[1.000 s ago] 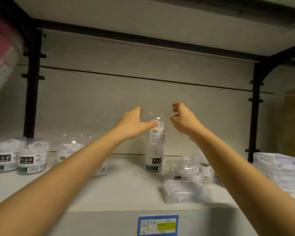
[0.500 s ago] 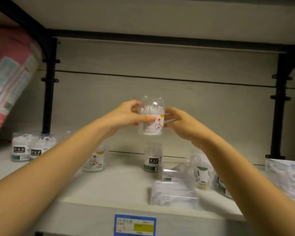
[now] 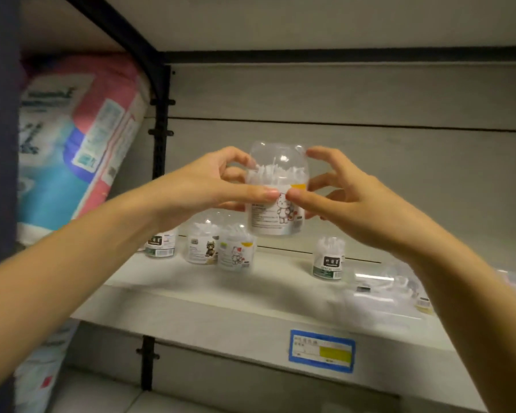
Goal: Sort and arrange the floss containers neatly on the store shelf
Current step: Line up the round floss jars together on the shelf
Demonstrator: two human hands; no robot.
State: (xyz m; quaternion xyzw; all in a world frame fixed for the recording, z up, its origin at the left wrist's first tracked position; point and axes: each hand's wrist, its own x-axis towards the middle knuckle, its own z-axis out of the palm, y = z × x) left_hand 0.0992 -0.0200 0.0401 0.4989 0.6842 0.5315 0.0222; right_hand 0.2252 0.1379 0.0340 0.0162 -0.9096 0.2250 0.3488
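Above the shelf (image 3: pixel 280 281), your left hand (image 3: pixel 209 186) at nine o'clock and your right hand (image 3: pixel 349 204) at three o'clock both pinch the clear floss container (image 3: pixel 276 216) upright in the air, thumbs nearly meeting on its label, probably to read the print and match it. Its look-alike, the bear jar (image 3: pixel 236 253), stands at seven o'clock below. Bare shelf between that and the green-banded jar (image 3: pixel 328 260) at five o'clock gives you room, well back from the front lip.
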